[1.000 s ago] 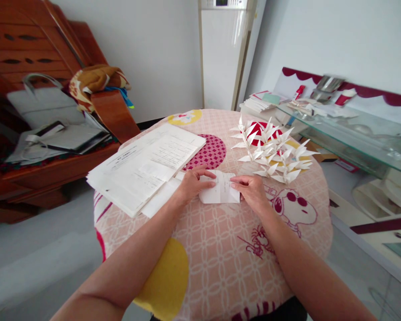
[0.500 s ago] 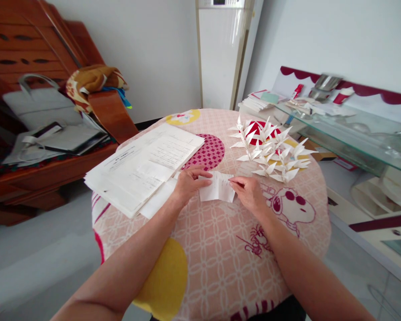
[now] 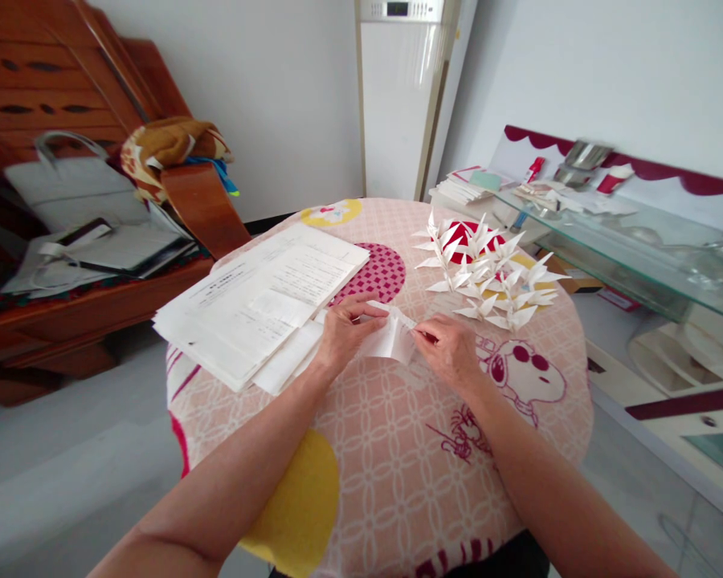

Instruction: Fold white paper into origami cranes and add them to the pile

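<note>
Wooden bench (image 3: 42, 76) at far left, bearing an upright grey bag (image 3: 75, 189), its handle raised and its contents not visible; a dark-edged folder (image 3: 126, 249) lies in front of the bag, and a brown and cream blanket (image 3: 174, 140) is bunched over the armrest. Next, on the round table (image 3: 386, 457) with its patterned cloth, a stack of printed sheets (image 3: 229, 297) lies flat at the left side. The left hand (image 3: 345, 333) grasps the left part of a creased white piece of paper (image 3: 391, 341) between thumb and fingers, just beside the stack; the paper is bent, near the middle of the table. Behind the table stands a tall white air conditioner (image 3: 398, 104). The right hand (image 3: 449, 349), its fingers curled, pinches the right edge of the same paper. Beyond this hand, white paper cranes (image 3: 494, 273) are clustered on the cloth, wings pointed outward. At right, a glass shelf unit (image 3: 668, 249) carries loose papers (image 3: 578, 197), a small red item (image 3: 535, 168), metal containers (image 3: 587, 154) and a red and white cup (image 3: 613, 181); what the containers and cup hold cannot be told
</note>
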Available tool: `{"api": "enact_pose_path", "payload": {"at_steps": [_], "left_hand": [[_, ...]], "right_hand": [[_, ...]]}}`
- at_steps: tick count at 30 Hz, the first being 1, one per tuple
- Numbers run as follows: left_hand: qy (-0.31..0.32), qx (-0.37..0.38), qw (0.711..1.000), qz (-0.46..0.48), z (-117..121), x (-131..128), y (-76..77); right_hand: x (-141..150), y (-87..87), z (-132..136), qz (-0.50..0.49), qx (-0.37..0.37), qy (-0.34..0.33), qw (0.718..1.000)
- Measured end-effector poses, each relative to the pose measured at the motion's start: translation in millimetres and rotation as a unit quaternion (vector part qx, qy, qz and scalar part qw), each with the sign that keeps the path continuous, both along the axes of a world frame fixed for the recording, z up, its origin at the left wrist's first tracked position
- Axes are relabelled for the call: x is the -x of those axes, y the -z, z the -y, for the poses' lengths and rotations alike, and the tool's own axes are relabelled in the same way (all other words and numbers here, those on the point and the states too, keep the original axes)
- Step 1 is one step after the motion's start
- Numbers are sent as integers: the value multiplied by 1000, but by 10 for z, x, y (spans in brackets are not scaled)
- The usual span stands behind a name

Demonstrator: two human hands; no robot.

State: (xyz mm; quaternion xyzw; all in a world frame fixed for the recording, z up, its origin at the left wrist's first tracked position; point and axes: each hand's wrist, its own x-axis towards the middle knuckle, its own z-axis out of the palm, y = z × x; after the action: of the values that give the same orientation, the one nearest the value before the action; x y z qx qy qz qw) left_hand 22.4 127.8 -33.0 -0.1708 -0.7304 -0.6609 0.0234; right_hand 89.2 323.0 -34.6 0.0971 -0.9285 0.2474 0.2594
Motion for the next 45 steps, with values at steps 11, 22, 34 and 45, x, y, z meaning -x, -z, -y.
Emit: {"api": "enact_pose_path", "payload": {"at_steps": [11, 22, 34, 45], "left_hand": [[6, -2, 996, -84, -55, -75, -48], [-11, 70, 983, -168, -71, -189, -65], [-25, 141, 961, -235, -54, -183, -101], [75, 194, 933, -295, -32, -146, -121]], "right_hand": [[-5, -43, 79, -32, 88, -42, 995], [-45, -65, 156, 9, 233, -60, 971], [-34, -52, 137, 1, 239, -82, 968], [-35, -69, 107, -11, 200, -96, 975]]}}
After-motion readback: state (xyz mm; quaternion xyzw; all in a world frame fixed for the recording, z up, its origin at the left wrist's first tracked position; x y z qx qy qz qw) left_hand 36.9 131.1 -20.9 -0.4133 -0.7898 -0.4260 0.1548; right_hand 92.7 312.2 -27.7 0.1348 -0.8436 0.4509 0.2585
